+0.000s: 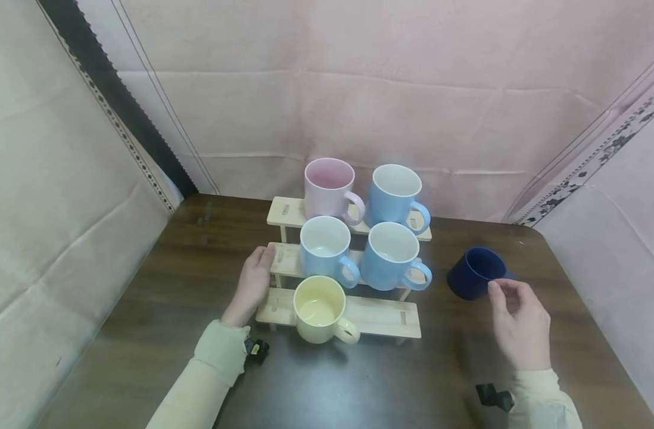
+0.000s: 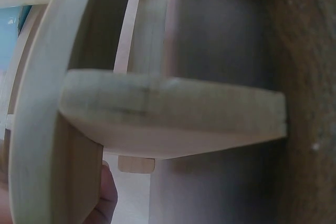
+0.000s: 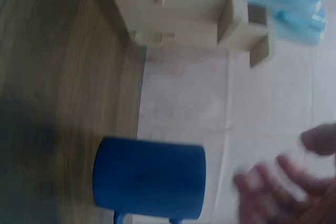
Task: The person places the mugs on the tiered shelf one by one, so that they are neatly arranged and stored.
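Observation:
A three-tier wooden rack (image 1: 386, 319) stands mid-table, its left end held at the middle tier by my left hand (image 1: 254, 280). In the left wrist view, fingertips (image 2: 108, 190) show past the plank (image 2: 37, 119). To the right, a dark blue mug (image 1: 469, 277) sits upright on the table. My right hand (image 1: 522, 325) is just in front of it; the right wrist view shows its loosely bent fingers apart from the mug (image 3: 149, 179). A yellow mug (image 1: 318, 313) is on the lowest tier, light blue mugs (image 1: 324, 247) (image 1: 391, 256) on the middle one.
The top tier bears a pink mug (image 1: 327, 190) and another light blue mug (image 1: 394, 196). Behind the dark wooden table (image 1: 161, 310) hangs a pale cloth (image 1: 402, 119), with more cloth along both sides. Dark straps with small devices are on both wrists.

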